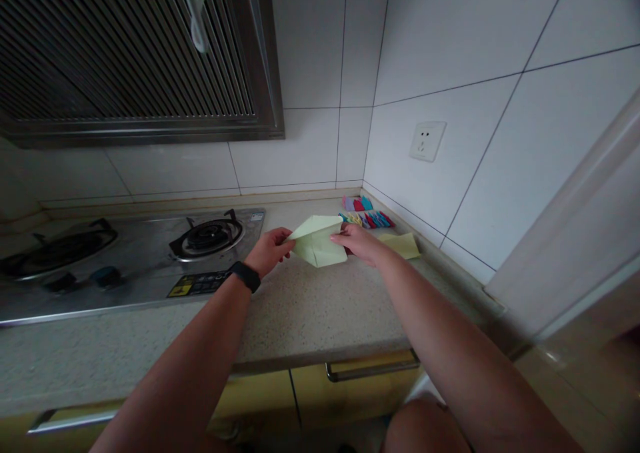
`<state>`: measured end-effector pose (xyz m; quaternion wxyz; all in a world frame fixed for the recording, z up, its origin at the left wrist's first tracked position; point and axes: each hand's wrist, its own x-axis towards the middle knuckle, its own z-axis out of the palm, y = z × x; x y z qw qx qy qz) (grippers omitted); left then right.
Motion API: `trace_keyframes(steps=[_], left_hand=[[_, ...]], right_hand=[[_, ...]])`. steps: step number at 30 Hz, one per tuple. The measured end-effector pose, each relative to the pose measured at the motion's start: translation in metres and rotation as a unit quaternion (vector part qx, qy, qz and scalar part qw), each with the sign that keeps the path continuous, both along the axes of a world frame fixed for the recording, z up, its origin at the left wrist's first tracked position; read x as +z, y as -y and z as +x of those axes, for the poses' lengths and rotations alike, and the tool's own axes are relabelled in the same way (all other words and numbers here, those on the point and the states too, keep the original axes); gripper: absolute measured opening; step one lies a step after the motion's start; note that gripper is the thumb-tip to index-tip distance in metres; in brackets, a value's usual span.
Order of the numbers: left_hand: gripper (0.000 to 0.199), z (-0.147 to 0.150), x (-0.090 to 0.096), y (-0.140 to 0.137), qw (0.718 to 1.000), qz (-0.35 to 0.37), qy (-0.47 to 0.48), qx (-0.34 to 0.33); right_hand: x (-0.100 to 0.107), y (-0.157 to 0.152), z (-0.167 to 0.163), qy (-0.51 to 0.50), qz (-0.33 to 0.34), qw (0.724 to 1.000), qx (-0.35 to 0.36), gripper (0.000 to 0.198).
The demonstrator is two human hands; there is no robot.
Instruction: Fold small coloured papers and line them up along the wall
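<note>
A pale green sheet of paper [317, 241] with creases and folded corners is held up above the countertop between my two hands. My left hand [273, 249], with a black band on its wrist, pinches the paper's left corner between thumb and fingers. At the right edge, my right hand [356, 241] grips the sheet, its thumb on the near face and its other fingers partly hidden behind. Just beyond my right wrist, another pale green paper [406, 246] lies on the counter.
Several colourful small items, perhaps clips, lie in two rows [373, 219] [357, 203] in the back corner. A gas stove [145, 293] stands left, beneath a range hood [150, 59]. The speckled countertop [320, 319] ends above yellow drawers [350, 393]. A socket [427, 141] is on the right wall.
</note>
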<state>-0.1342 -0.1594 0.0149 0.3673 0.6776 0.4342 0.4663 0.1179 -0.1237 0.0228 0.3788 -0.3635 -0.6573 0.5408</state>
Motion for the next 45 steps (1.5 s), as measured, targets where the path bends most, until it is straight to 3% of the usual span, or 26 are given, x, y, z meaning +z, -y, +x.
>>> trace_keyframes(steps=[9,26,39,42,45], left_hand=[[0.023,0.001,0.003,0.001,0.999,-0.021,0.033,0.019],[0.028,0.004,0.007,0.004,0.994,-0.065,0.078,0.031],[0.032,0.002,0.011,0.010,0.987,-0.097,0.126,-0.009],[0.031,0.003,0.010,0.010,0.988,-0.081,0.133,-0.010],[0.030,0.003,0.009,0.008,0.988,-0.065,0.140,-0.006]], right_hand=[[-0.004,-0.006,0.003,-0.029,0.009,0.999,-0.024,0.018],[-0.001,-0.005,0.004,-0.025,0.004,0.998,-0.055,0.020],[0.005,-0.003,0.005,-0.020,0.020,0.996,-0.082,0.020],[0.007,-0.003,0.006,-0.022,0.040,0.996,-0.080,0.022],[0.008,-0.005,0.008,-0.011,0.103,0.990,-0.096,0.022]])
